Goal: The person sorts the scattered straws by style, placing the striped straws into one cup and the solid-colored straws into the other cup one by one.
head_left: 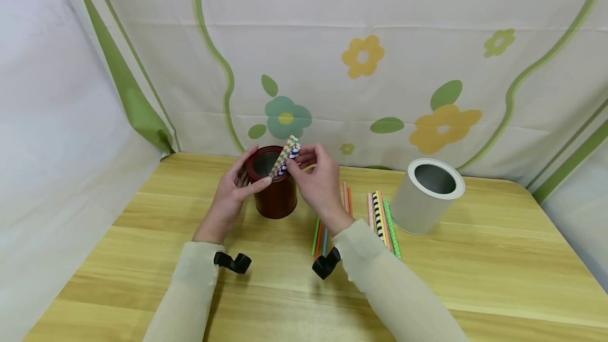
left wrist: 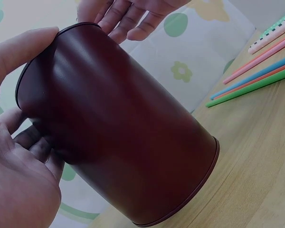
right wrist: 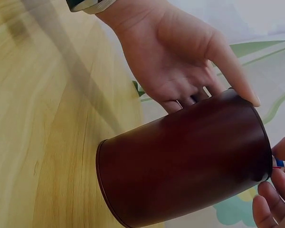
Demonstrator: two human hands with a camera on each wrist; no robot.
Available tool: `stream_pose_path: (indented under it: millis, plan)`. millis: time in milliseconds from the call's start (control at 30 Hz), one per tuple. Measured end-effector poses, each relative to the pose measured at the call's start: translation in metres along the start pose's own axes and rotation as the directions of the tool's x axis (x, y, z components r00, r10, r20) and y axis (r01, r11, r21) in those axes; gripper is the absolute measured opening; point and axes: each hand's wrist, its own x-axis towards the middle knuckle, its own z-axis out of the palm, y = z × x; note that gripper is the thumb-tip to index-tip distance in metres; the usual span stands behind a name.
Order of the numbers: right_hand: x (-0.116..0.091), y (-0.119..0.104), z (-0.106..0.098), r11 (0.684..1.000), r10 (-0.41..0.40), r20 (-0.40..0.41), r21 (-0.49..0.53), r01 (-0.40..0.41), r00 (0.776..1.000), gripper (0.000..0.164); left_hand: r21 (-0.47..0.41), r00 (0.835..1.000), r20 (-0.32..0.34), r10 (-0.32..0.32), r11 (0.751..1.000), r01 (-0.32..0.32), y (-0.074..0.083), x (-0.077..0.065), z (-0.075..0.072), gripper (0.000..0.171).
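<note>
A dark red cylindrical canister [head_left: 276, 199], its top uncovered, stands on the wooden table. My left hand [head_left: 228, 194] holds it by the upper left side, thumb along the near rim and fingers round the far side. Over the canister's mouth, a bunch of striped straws [head_left: 286, 156] leans up and to the right. My right hand [head_left: 320, 181] pinches these straws at the right of the rim; some are orange, green and white, others blue and white. In the right wrist view, only a short bit of a blue-and-white straw [right wrist: 284, 164] shows beside the rim.
Loose coloured straws [head_left: 320, 236] lie on the table, partly hidden beneath my right forearm. Another group of straws [head_left: 379, 215], pink, black-striped and green-dotted, lies farther right. Beside it stands a white canister [head_left: 413, 210] with its mouth uncovered. A flowered curtain [head_left: 313, 62] hangs behind the table.
</note>
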Motion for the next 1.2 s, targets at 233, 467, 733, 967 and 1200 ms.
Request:
stream_pose_path:
  millis: [233,467,733,967,1200]
  plan:
    - [-0.002,-0.002,-0.003,1.0,0.023,0.008,-0.002,-0.023,1.0,0.025,0.006,1.0,-0.001,-0.002,1.0,0.002,-0.001,0.0,0.0,0.084]
    - [-0.011,0.001,-0.014,0.997,0.072,-0.001,0.02,-0.072,0.997,0.025,-0.001,1.0,-0.002,-0.001,1.0,0.001,0.0,0.0,0.001,0.084]
    - [-0.025,0.013,-0.041,0.986,0.165,-0.034,0.02,-0.165,0.986,0.021,-0.014,1.0,0.002,-0.001,1.0,0.001,0.001,0.0,0.002,0.085]
    - [-0.036,0.027,-0.062,0.97,0.243,-0.079,0.031,-0.241,0.967,0.021,-0.015,1.0,0.002,-0.004,1.0,0.004,0.001,0.0,0.001,0.086]
    - [-0.045,0.044,-0.083,0.96,0.262,-0.159,-0.059,-0.274,0.952,0.023,-0.013,1.0,0.004,-0.009,1.0,0.009,0.001,-0.001,0.001,0.086]
